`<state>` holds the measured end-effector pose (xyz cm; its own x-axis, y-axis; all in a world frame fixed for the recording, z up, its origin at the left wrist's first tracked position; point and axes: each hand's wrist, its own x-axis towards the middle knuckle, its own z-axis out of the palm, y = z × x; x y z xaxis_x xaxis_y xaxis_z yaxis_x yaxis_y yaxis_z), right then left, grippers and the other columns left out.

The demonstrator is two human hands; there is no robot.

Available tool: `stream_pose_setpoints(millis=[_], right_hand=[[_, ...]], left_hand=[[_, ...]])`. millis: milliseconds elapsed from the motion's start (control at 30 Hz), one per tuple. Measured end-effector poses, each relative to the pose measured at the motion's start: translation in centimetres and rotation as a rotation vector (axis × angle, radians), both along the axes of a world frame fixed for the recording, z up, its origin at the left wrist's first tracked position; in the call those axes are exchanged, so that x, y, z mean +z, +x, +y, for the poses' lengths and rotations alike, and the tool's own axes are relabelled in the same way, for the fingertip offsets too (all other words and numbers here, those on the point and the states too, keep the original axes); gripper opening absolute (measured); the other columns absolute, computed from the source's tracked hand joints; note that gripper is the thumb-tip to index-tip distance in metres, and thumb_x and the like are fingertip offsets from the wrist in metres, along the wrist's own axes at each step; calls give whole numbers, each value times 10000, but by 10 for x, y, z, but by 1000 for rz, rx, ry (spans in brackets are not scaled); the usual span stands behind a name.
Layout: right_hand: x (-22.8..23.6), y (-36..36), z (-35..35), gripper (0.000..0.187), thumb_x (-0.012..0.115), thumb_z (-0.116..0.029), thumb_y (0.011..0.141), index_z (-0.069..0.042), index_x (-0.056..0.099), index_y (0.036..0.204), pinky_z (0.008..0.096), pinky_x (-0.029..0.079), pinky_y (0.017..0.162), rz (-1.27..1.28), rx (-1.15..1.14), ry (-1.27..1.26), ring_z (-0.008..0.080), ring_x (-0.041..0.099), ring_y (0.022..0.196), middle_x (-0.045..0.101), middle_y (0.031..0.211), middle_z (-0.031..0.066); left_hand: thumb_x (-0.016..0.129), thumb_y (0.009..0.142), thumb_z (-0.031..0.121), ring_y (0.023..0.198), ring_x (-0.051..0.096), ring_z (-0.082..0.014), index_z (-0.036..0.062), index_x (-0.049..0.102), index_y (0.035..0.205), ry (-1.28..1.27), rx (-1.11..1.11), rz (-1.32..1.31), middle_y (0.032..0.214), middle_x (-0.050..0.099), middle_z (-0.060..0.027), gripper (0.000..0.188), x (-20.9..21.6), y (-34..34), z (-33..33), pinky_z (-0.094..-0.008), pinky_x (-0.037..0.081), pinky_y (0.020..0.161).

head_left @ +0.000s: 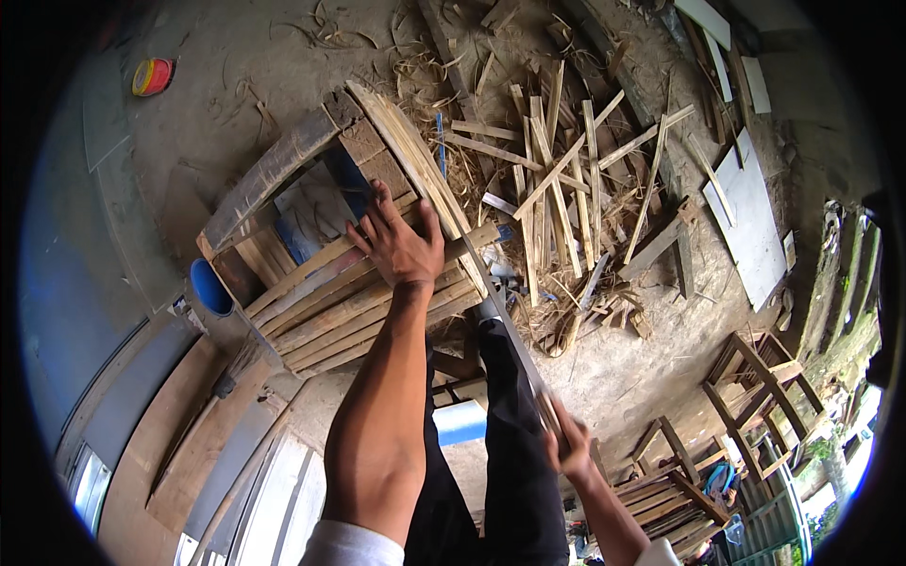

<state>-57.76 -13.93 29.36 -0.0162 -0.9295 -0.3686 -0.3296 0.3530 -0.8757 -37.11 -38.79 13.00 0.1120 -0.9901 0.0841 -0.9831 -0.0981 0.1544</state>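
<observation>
**Hands on bamboo strips over a wooden crate**

The left hand (401,247) lies flat on the bundle of bamboo strips (415,160), fingers spread, pressing it onto the wooden crate (311,283). The right hand (566,443) has its fingers curled tight around a long blade (500,311), whose tip reaches the strips just right of the left fingers. Split offcuts (566,198) litter the ground beyond.

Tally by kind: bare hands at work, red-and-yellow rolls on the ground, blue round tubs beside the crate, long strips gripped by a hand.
hands: 2, the left hand and the right hand
red-and-yellow roll: 1
blue round tub: 1
long strip: 1
Total: 5
</observation>
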Motion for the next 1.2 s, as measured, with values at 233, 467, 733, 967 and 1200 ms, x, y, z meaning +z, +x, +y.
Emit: stream_pose_setpoints(millis=[233,467,733,967,1200], right_hand=[[-35,41,-76,510,592,-47,876,-11,457,1366,304,541,623,-70,-78,229,273,689,654,647,1054,274],[92,36,-65,516,568,-52,864,55,431,1350,349,572,781,104,-29,272,370,649,995,600,1184,277],[7,69,-160,400,546,-98,928,44,489,1298,391,532,646,19,-204,131,407,668,847,643,951,296],[142,50,-83,526,548,-10,866,98,389,1356,360,551,827,130,-108,313,386,630,1041,581,1209,297],[58,78,-102,524,564,-23,890,8,402,1388,338,519,517,15,-265,375,327,694,656,642,731,225]], left_hand=[[552,882,370,1150,472,-343,24,357,1379,27,35,11,1339,472,-158,636,2,-1,0,-594,217,1068],[498,924,410,1165,450,-364,36,254,1454,7,11,32,1235,498,-193,692,0,0,0,-605,163,1089],[533,888,378,1174,470,-355,24,351,1402,-5,49,80,1330,478,-187,650,0,-1,0,-607,192,1077],[520,911,377,1208,456,-363,21,341,1407,-15,14,72,1332,480,-191,636,2,-1,3,-616,170,1087],[521,910,372,1194,459,-368,10,337,1405,-1,7,69,1310,489,-198,640,3,0,1,-626,179,1078]])
